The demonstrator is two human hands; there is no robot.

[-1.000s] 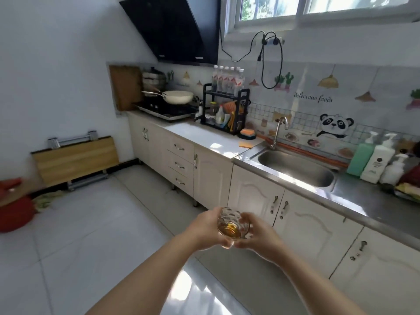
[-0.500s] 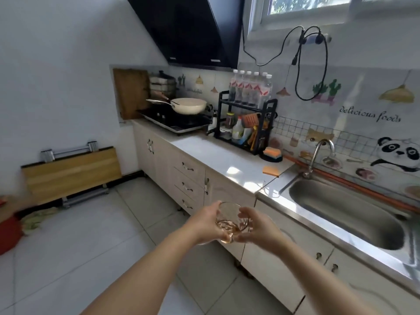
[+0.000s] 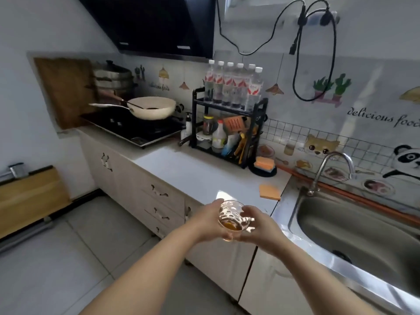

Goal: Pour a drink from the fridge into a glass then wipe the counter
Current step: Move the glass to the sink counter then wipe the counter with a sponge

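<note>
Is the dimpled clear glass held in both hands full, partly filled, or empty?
Partly filled: the dimpled clear glass, cupped between the left hand and right hand, shows amber liquid only in its bottom part.

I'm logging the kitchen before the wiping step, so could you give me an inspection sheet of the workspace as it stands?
Surface: pale counter with a sunlit patch near its front edge; no spill visible.
Job's things: glass with a little amber drink, held in the air at the counter's front edge; orange cloth flat on the counter beside the sink.
Clutter: black rack with water bottles on top, sponge, pan on the stove.
Hands: left hand and right hand both cup the glass.
Cables: black cable hangs looped from a wall socket.
Surroundings: tiled floor, folded wooden table against the wall.
</note>
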